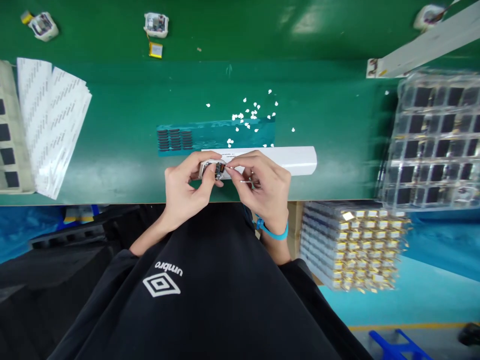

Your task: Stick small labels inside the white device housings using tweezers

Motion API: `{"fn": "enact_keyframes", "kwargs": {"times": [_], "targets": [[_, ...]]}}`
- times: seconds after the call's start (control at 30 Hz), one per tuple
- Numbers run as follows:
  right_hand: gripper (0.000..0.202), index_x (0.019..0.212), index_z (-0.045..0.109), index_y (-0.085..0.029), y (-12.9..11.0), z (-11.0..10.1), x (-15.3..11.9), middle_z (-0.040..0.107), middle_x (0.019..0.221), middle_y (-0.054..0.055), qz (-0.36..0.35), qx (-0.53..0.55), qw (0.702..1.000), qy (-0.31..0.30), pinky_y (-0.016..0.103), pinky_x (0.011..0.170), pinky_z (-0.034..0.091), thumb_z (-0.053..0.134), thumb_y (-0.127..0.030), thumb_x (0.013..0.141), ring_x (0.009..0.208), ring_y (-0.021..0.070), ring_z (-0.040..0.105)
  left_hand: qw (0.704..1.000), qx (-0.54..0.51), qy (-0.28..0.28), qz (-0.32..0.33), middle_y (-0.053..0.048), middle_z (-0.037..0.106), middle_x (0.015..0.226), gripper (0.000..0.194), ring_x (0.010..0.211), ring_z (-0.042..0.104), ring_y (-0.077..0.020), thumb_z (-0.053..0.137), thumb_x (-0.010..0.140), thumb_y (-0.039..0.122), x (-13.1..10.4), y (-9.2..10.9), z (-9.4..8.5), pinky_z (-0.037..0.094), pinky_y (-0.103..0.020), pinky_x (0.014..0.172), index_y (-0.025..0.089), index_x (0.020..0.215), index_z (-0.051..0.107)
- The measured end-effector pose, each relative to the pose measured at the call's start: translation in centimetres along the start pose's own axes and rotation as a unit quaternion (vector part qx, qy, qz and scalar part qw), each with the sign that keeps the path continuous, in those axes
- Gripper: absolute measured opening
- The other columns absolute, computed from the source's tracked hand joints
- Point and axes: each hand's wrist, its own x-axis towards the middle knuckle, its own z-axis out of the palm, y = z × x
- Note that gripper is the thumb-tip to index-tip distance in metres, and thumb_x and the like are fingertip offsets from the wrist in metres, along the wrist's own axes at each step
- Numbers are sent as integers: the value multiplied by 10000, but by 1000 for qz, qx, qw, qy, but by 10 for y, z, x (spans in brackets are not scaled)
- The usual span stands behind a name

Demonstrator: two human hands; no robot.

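My left hand (189,187) is closed around a small white device housing (204,166) with a circuit board showing inside, held above the front edge of the green table. Thumb and index finger of my right hand (262,185) are pinched at the housing's right side, on something too small to make out. A thin metal tool (245,181), perhaps tweezers, sticks out from among the right fingers. Beneath the hands lies a white sheet (296,160), and behind it a teal strip (213,135) bears rows of small black pieces (174,140). Small white bits (255,114) are scattered behind.
White printed sheets (52,120) and a beige tray (15,150) lie at the left. Open white housings (156,24) (44,26) with batteries sit at the back. Clear compartment trays (435,145) stand right, near a white beam (431,42). Stacked trays of yellow-edged parts (360,245) are lower right.
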Motion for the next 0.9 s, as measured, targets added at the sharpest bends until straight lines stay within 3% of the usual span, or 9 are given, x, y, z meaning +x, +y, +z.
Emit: {"fn": "enact_keyframes", "kwargs": {"times": [0.13, 0.33, 0.47, 0.7, 0.9], "targets": [[71, 1082, 737, -235, 2, 4, -1, 812, 976, 6, -3, 11, 999, 51, 276, 613, 551, 721, -176, 1046, 778, 142, 726, 994, -79, -38, -57, 4, 828, 816, 168, 603, 809, -158, 744, 1042, 363, 4, 1, -4, 649, -220, 578, 202, 1065, 786], [230, 1200, 770, -307, 14, -3, -9, 837, 1058, 16, -127, -59, 986, 87, 313, 683, 655, 715, -163, 1029, 867, 193, 802, 973, -172, -87, -126, 3, 815, 736, 321, 522, 765, -183, 852, 959, 520, 10, -2, -12, 688, -300, 576, 218, 1052, 803], [285, 1283, 777, -342, 19, -6, -16, 849, 1126, 7, -152, -156, 973, 77, 287, 700, 664, 701, -193, 1053, 870, 177, 804, 975, -169, -79, -120, 5, 809, 731, 302, 516, 762, -169, 849, 967, 493, 9, -2, -10, 653, -266, 541, 205, 1045, 804], [370, 1338, 783, -374, 26, -4, -21, 848, 1146, 0, -120, -163, 979, 23, 283, 742, 669, 609, -154, 1096, 927, 178, 821, 987, -123, -65, -77, 7, 798, 752, 211, 552, 786, -161, 773, 1034, 405, 2, 1, -6, 617, -226, 524, 196, 1059, 788], [463, 1459, 718, -333, 20, -3, -26, 853, 1236, 20, -116, -183, 976, 32, 287, 786, 689, 627, -106, 1066, 999, 203, 846, 998, -26, -34, -36, 22, 837, 827, 141, 622, 819, -159, 715, 1046, 319, -2, -1, 0, 650, -218, 591, 219, 1119, 782]]}}
